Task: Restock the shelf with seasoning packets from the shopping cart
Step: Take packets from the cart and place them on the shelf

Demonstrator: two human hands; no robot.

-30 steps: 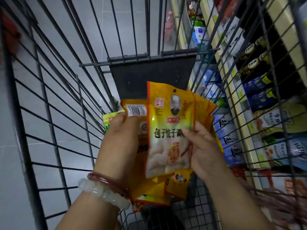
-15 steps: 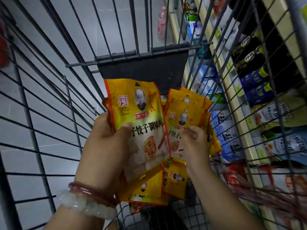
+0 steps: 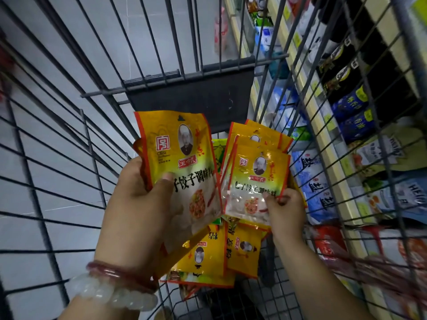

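Note:
Both hands are inside the wire shopping cart (image 3: 69, 172). My left hand (image 3: 143, 204) grips a small stack of yellow seasoning packets (image 3: 182, 158), the thumb pressed on the front one, which shows a portrait and red Chinese text. My right hand (image 3: 286, 209) pinches the lower right corner of a second fan of the same yellow packets (image 3: 256, 179), held just right of the first stack and touching it. More yellow packets (image 3: 221, 252) lie loose on the cart bottom below both hands. The shelf (image 3: 332, 144) runs along the right, seen through the cart's wires.
Blue and white salt bags (image 3: 316, 188), dark bottles (image 3: 342, 72) and blue pouches (image 3: 351, 105) fill the shelf rows on the right. A dark panel (image 3: 191, 95) closes the cart's far end. A pink bottle (image 3: 219, 31) stands on the grey tiled floor (image 3: 76, 42) beyond.
The front packet passed from my right hand to the stack in my left hand. The two bundles have separated, my right hand now pinching its own fan lower down.

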